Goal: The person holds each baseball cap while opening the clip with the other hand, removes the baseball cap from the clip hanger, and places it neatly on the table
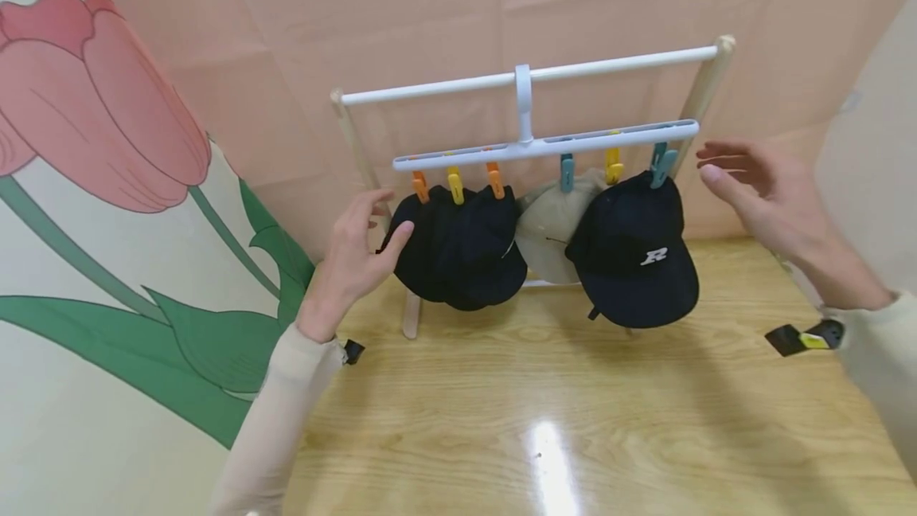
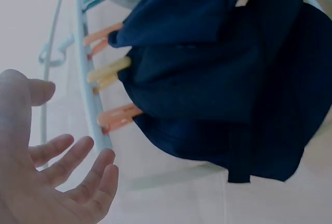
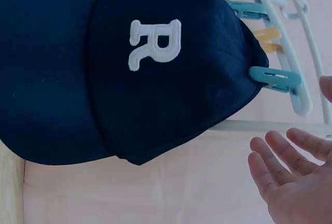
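Note:
A pale blue hanger bar [image 1: 466, 156] hangs by its hook from a white rail [image 1: 623, 66]. Clothespins in orange, yellow and teal hold caps along it. On the left hangs a dark cap [image 1: 469, 253], a beige cap [image 1: 548, 229] is in the middle, and a navy cap with a white R [image 1: 637, 253] hangs at the right under a teal clothespin [image 1: 662, 166]. My left hand [image 1: 358, 249] is beside the dark cap, holding nothing, its fingers loosely bent. Past the bar's right end, my right hand [image 1: 770, 193] is apart from everything, fingers relaxed.
A wooden-legged rack [image 1: 705, 90] carries the rail and stands on the wood-grain table [image 1: 458, 404]. Behind it hangs a pink cloth [image 1: 401, 14]. A wall with a large painted tulip [image 1: 107, 110] rises at the left.

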`<state>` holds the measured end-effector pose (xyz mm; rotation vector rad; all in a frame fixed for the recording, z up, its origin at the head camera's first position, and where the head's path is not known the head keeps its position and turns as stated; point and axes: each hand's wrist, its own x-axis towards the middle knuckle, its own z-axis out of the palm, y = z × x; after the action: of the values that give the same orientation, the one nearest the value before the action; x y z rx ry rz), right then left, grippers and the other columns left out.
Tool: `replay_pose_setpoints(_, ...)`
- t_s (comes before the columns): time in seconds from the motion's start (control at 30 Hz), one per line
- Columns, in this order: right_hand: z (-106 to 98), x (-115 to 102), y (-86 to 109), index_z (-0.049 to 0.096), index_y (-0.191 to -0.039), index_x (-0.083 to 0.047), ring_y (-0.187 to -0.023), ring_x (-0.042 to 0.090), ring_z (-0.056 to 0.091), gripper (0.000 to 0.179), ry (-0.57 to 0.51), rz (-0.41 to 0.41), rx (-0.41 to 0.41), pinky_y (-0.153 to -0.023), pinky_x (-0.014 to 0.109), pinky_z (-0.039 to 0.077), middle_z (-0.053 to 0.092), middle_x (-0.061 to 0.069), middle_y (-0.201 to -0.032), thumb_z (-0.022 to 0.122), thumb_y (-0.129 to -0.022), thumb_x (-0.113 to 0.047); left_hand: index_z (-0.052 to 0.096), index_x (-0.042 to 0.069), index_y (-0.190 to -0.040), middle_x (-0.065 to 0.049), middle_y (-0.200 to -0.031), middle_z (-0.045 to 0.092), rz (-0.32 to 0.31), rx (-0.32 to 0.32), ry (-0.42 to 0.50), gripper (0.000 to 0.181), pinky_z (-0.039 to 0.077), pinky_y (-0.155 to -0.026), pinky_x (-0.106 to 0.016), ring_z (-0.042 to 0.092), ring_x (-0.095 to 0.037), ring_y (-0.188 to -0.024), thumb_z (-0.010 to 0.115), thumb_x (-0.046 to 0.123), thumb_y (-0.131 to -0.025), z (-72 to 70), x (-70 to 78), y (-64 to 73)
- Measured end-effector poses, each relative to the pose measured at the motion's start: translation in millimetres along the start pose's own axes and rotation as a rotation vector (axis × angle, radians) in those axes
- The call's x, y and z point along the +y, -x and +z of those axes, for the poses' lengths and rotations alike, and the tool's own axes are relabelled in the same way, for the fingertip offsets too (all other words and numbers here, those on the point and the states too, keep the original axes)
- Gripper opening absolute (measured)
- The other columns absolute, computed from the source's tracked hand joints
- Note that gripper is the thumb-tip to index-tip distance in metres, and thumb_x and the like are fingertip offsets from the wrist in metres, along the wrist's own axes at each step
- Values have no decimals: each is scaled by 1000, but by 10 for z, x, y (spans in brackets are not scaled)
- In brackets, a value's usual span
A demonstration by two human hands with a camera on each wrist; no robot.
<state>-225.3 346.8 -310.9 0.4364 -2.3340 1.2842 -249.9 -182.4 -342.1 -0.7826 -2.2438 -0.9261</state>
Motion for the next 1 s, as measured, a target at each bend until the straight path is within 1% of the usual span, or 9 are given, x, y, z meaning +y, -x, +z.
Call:
replay_pose_setpoints(0.13, 44, -9, -9, 62, -147, -10, -114, -8, 62, 42, -15, 9, 3, -93, 3, 45, 68, -19, -127, 65, -106, -12, 60, 1, -141, -20, -136, 67, 17, 12, 52, 48, 60, -89, -56, 68, -39, -111, 75, 21, -100, 46, 48, -35)
replay_pose_setpoints(0.23, 76, -20, -16, 62, -147, -8, -114, -8, 62, 42, -16, 10, 4, -92, 3, 45, 68, -19, -127, 65, -106, -13, 61, -1, -139, -21, -133, 68, 33, 21, 90, 46, 59, -87, -59, 69, -41, -109, 76, 18, -99, 99, 66, -57)
replay_pose_setpoints(0.3, 93, -31, -24, 61, -147, -6, -115, -8, 61, 42, -5, 2, 2, -93, 3, 45, 67, -19, -129, 65, -106, -14, 61, -2, -139, -20, -133, 68, 39, 17, 105, 46, 59, -87, -58, 69, -41, -110, 76, 17, -99, 138, 76, -64)
replay_pose_setpoints(0.43, 112, -56, -33, 60, -150, -8, -116, -9, 60, 43, 15, 7, -15, -93, 2, 44, 66, -19, -132, 64, -108, -17, 61, -5, -138, -22, -133, 68, 35, 6, 138, 47, 59, -88, -56, 70, -41, -110, 76, 16, -99, 204, 113, -69)
replay_pose_setpoints(0.57, 141, -70, -44, 57, -152, -9, -118, -8, 59, 44, 13, 9, -27, -94, 2, 43, 65, -20, -132, 62, -109, -18, 60, -4, -138, -21, -133, 67, 34, -2, 166, 45, 60, -89, -54, 70, -40, -110, 74, 17, -100, 258, 163, -82)
replay_pose_setpoints(0.73, 199, -71, -63, 58, -150, -6, -116, -6, 59, 44, -1, 19, -8, -94, 2, 44, 65, -21, -128, 64, -107, -15, 59, -1, -138, -23, -133, 67, 48, -5, 185, 44, 61, -88, -53, 70, -41, -108, 74, 17, -101, 337, 215, -98)
replay_pose_setpoints(0.8, 214, -70, -69, 60, -149, -5, -115, -6, 60, 43, -7, 32, 4, -93, 2, 44, 65, -22, -125, 65, -107, -13, 60, -1, -138, -22, -133, 67, 46, -10, 192, 44, 61, -88, -52, 70, -40, -109, 74, 17, -101, 371, 241, -103)
replay_pose_setpoints(1.0, 220, -91, -104, 63, -147, -8, -112, -8, 61, 41, -26, 75, 16, -90, 2, 45, 66, -24, -122, 65, -106, -13, 60, 0, -139, -17, -134, 67, 37, -25, 201, 44, 61, -91, -47, 70, -36, -111, 72, 20, -102, 462, 332, -150)
